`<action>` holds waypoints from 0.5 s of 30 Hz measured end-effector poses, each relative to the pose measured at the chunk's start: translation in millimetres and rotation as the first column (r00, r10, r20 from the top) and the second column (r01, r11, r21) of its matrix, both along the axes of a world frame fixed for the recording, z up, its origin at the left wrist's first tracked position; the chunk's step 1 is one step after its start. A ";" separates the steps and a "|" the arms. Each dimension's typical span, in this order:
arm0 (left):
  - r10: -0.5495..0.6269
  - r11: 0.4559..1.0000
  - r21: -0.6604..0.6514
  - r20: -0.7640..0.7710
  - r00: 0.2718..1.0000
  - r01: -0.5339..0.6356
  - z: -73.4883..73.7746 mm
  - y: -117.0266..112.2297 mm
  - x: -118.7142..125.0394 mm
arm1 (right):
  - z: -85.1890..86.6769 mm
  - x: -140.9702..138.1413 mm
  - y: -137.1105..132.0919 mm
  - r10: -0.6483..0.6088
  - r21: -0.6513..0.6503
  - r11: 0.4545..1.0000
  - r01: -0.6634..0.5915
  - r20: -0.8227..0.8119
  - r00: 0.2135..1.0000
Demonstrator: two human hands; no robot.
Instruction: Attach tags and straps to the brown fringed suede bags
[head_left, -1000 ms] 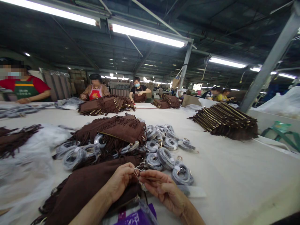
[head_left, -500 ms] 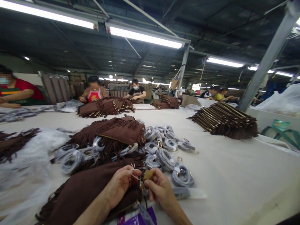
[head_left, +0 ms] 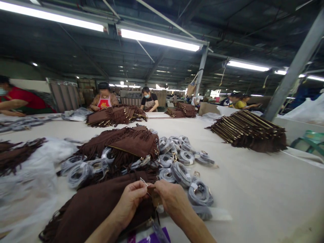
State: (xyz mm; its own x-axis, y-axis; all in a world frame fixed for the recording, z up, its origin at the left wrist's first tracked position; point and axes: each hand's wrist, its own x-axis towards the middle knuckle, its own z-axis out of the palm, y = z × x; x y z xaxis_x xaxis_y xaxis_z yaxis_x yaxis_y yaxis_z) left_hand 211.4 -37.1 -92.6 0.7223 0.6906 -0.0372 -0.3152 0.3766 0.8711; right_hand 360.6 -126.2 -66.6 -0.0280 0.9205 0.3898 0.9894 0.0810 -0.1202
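My left hand [head_left: 132, 199] pinches a thin white string [head_left: 143, 181] between thumb and fingertips. Close beside it, my right hand [head_left: 173, 198] is closed on a small tan tag [head_left: 156, 199], its fingertips almost meeting those of the left. The back of the right hand hides part of the tag. Under both hands lies a dark brown fringed bag [head_left: 93, 207], flat on the table. Coiled straps in clear wrap [head_left: 199, 193] lie just right of my right hand. A purple and white packet [head_left: 152, 236] shows at the bottom edge.
More brown fringed bags [head_left: 126, 141] are heaped ahead among wrapped coiled straps [head_left: 78, 173]. A neat row of bags with gold zips [head_left: 250, 130] stands at right on the white table [head_left: 253, 189]. Plastic sheeting [head_left: 27, 189] covers the left. Several co-workers sit across the table.
My right hand has turned over and moved up against the left fingertips, bringing the tag to the string. The view has shifted slightly.
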 end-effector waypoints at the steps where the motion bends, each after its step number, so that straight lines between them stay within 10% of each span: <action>1: 0.014 0.999 0.052 -0.014 1.000 -0.013 -0.3 0.1 0.3 | 3.7 -3.3 0.9 -0.004 -0.021 1.000 0.004 0.034 0.999; 10: 0.151 0.710 0.702 -0.231 0.961 0.057 10.8 -1.9 -3.8 | -13.9 -7.7 9.4 -0.121 -0.060 0.992 0.113 -0.165 0.979; 15: 0.091 0.848 0.527 -0.241 0.966 0.052 13.4 0.0 -2.5 | -24.6 -6.4 7.5 0.129 0.203 0.978 -0.036 -0.469 0.874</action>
State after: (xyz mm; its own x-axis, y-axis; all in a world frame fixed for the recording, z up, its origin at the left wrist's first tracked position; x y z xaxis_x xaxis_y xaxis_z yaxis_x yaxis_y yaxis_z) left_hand 208.9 -37.1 -79.1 0.7243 0.6708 0.1594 -0.0652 -0.1634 0.9844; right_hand 354.2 -118.7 -91.2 0.1320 0.8342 0.5355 0.8033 0.2265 -0.5509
